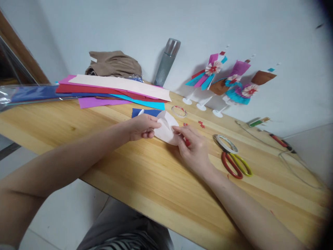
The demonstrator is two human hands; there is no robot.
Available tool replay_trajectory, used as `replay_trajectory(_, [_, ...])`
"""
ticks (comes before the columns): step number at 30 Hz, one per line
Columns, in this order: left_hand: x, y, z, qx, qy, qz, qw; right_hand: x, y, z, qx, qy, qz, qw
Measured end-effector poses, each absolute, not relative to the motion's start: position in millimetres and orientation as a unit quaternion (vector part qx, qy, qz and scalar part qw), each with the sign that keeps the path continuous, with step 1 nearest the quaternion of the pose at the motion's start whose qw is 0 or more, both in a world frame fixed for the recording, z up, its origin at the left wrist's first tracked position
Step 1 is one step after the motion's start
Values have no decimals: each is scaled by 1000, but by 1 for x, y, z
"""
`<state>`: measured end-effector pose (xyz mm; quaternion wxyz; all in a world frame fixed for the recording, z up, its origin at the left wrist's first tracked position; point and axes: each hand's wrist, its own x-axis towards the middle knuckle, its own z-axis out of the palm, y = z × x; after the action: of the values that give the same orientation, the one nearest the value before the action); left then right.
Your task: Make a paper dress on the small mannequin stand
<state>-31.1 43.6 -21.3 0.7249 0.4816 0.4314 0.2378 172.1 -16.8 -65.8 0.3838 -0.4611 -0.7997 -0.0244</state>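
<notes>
Between both hands is a pale pinkish-white paper piece (168, 128), rounded at its lower edge and creased near the middle. My left hand (144, 126) pinches its left side between thumb and fingers. On the right side, my right hand (192, 144) grips the same paper with thumb and index finger. Behind the paper lies a dark blue piece (149, 112). Small red scraps (201, 124) rest just beyond my right hand, and some red shows beneath its fingers.
Red-and-yellow-handled scissors (235, 165) and tape rolls (227, 143) lie to the right. Coloured sheets (117, 90) are stacked back left, before brown cloth (114, 64). A grey flask (168, 62) and small dress figures on stands (201, 106) line the wall. A cable (260, 137) runs at far right.
</notes>
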Motion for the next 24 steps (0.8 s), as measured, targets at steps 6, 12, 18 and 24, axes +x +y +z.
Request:
replay_trajectory(6, [-28,44,-24,472,416,247,737,170,-15,-67,-447,-804,5,391])
replay_trajectory(12, [-29,43,-25,452,388,251,763,170,-18,-65,-460,-779,23,426])
replay_trajectory(18, [-29,45,-27,424,378,259,781,175,-17,-67,-478,-723,49,496])
replay_trajectory(24, [-32,43,-26,433,356,233,795,176,-16,-74,-466,-711,101,518])
